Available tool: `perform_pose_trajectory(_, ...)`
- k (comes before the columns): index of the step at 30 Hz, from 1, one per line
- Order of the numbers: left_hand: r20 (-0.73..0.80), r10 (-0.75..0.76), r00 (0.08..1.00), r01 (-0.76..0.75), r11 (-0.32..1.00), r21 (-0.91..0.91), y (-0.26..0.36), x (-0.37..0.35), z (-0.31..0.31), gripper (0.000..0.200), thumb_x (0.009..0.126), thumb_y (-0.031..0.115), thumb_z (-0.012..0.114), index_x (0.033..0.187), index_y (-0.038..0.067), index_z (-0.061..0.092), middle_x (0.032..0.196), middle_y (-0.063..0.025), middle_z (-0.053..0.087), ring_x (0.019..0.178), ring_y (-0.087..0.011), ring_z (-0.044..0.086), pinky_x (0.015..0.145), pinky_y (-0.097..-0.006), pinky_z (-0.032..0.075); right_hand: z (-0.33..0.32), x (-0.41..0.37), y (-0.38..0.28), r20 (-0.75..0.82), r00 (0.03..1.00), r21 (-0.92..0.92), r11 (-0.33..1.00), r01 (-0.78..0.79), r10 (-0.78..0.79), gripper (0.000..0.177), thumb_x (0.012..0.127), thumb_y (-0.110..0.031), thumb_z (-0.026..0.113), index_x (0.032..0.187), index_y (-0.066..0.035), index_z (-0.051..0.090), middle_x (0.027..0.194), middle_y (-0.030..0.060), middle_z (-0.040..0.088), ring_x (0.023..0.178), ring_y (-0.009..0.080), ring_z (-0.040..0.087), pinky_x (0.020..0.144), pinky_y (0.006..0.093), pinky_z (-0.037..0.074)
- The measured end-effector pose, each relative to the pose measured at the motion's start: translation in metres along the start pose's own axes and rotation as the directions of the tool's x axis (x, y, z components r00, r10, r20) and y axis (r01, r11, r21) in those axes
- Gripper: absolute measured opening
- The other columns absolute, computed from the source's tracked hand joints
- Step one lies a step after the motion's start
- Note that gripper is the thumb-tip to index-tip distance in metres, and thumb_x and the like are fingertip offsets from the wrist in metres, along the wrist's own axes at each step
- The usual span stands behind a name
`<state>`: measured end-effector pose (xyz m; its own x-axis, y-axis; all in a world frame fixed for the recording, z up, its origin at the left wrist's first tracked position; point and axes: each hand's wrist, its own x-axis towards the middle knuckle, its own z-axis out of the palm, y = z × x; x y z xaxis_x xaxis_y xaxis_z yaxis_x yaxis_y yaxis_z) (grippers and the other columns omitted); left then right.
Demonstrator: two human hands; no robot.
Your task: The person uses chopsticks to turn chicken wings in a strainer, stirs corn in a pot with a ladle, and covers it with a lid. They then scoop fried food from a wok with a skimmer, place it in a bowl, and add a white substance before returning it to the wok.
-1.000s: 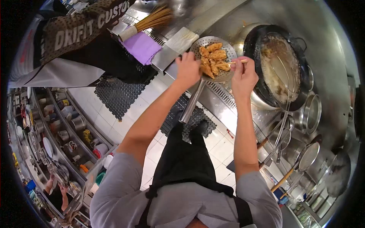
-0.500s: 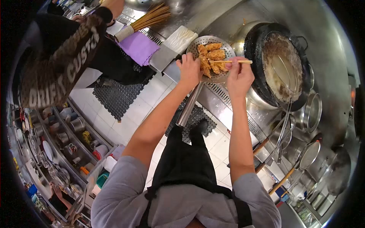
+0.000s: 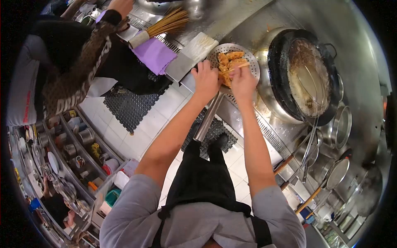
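Observation:
My right hand [image 3: 244, 84] is closed around a pair of pale wooden chopsticks [image 3: 244, 65], whose tips reach in among golden-brown fried pieces [image 3: 225, 58]. These lie in a perforated metal strainer ladle [image 3: 254, 62], its thick handle [image 3: 209, 115] pointing back toward my body. Palm down at the ladle's left rim, my left hand [image 3: 206, 78] has its fingers apart, with the thumb side nearest the food. My right hand covers some of the pieces.
To the right, a dark wok [image 3: 279, 78] of bubbling oil holds a wire skimmer [image 3: 313, 80]. A metal container [image 3: 186, 62], a purple cloth [image 3: 155, 56] and a bamboo brush [image 3: 167, 22] sit to the left. A co-worker's sleeve [image 3: 72, 76] is at upper left.
My right hand has moved left over the strainer ladle, bringing the chopsticks across the fried pieces at a steeper slant. My left hand stays at the rim.

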<state>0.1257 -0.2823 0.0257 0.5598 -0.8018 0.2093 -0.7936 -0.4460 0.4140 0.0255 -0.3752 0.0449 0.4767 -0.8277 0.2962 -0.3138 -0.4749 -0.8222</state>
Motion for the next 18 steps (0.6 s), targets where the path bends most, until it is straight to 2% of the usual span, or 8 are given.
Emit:
perform_pose_trajectory(1, 0.029, 0.001, 1.0, -0.002, 1.0, 0.01, 0.001, -0.001, 0.002, 0.023, 0.066, 0.019, 0.078, 0.084, 0.007, 0.073, 0.114, -0.0139, 0.048, 0.113, -0.0319, 0.042, 0.092, -0.0519, 0.032, 0.008, -0.002, 0.001, 0.011, 0.995, -0.058, 0.994, 0.096, -0.096, 0.009, 0.093, -0.008, 0.058, 0.088, -0.001, 0.06, 0.076, 0.0151, 0.065, 0.065, 0.0286, 0.066, 0.062, 0.0395, 0.051)
perform_pose_trajectory(4, 0.084, -0.025, 0.996, 0.02, 0.998, 0.052, 0.005, 0.002, 0.006, 0.024, 0.066, 0.018, 0.078, 0.087, 0.008, 0.074, 0.113, -0.0133, 0.048, 0.113, -0.0318, 0.042, 0.093, -0.0527, 0.032, 0.004, -0.001, 0.003, 0.063, 0.998, 0.004, 1.0, -0.015, 0.015, 0.007, 0.093, -0.008, 0.058, 0.091, -0.001, 0.061, 0.072, 0.0141, 0.064, 0.067, 0.0286, 0.067, 0.063, 0.039, 0.052)
perform_pose_trajectory(7, 0.06, -0.032, 0.998, 0.034, 0.999, -0.037, 0.015, 0.006, -0.003, 0.021, 0.067, 0.017, 0.076, 0.086, 0.008, 0.074, 0.112, -0.0132, 0.049, 0.114, -0.032, 0.042, 0.095, -0.054, 0.032, -0.012, -0.009, -0.007, 0.019, 0.999, 0.036, 0.998, 0.051, -0.051, 0.008, 0.094, -0.007, 0.058, 0.094, -0.001, 0.062, 0.07, 0.0129, 0.065, 0.068, 0.0255, 0.069, 0.063, 0.0359, 0.053)
perform_pose_trajectory(10, 0.102, -0.012, 0.995, 0.01, 1.0, 0.021, 0.016, 0.014, -0.003, 0.018, 0.069, 0.014, 0.072, 0.086, 0.007, 0.074, 0.111, -0.0134, 0.05, 0.113, -0.0319, 0.043, 0.095, -0.0552, 0.031, -0.02, -0.006, -0.023, 0.027, 0.995, 0.086, 0.991, -0.102, 0.1, 0.014, 0.097, -0.007, 0.056, 0.097, 0.005, 0.064, 0.08, 0.0119, 0.07, 0.068, 0.0164, 0.069, 0.064, 0.0285, 0.055)
perform_pose_trajectory(11, 0.126, 0.002, 0.992, -0.009, 0.998, 0.057, 0.016, 0.015, -0.001, 0.018, 0.07, 0.013, 0.07, 0.086, 0.007, 0.074, 0.111, -0.0136, 0.05, 0.112, -0.0317, 0.043, 0.095, -0.0557, 0.031, -0.024, -0.009, -0.027, 0.013, 0.995, 0.076, 0.992, -0.104, 0.103, 0.014, 0.097, -0.008, 0.056, 0.096, 0.004, 0.064, 0.079, 0.0122, 0.07, 0.068, 0.0169, 0.07, 0.063, 0.0291, 0.055)
perform_pose_trajectory(16, 0.022, 0.017, 1.0, -0.018, 0.999, 0.034, 0.0, -0.006, -0.005, 0.016, 0.071, 0.009, 0.065, 0.085, 0.007, 0.073, 0.108, -0.0133, 0.05, 0.109, -0.0302, 0.045, 0.089, -0.0552, 0.031, -0.057, 0.01, -0.061, -0.116, 0.991, 0.058, 0.997, -0.058, 0.064, 0.013, 0.097, -0.009, 0.057, 0.095, 0.003, 0.063, 0.076, 0.0123, 0.069, 0.067, 0.0177, 0.071, 0.062, 0.0301, 0.055)
perform_pose_trajectory(18, -0.061, 0.028, 0.998, -0.027, 1.0, 0.012, -0.004, 0.002, -0.014, 0.016, 0.071, 0.009, 0.065, 0.085, 0.007, 0.073, 0.108, -0.0125, 0.051, 0.109, -0.0298, 0.045, 0.088, -0.0539, 0.031, -0.058, 0.019, -0.049, -0.164, 0.986, 0.054, 0.998, 0.019, -0.01, 0.013, 0.097, -0.009, 0.056, 0.096, 0.002, 0.064, 0.077, 0.0117, 0.069, 0.067, 0.0177, 0.07, 0.062, 0.03, 0.055)
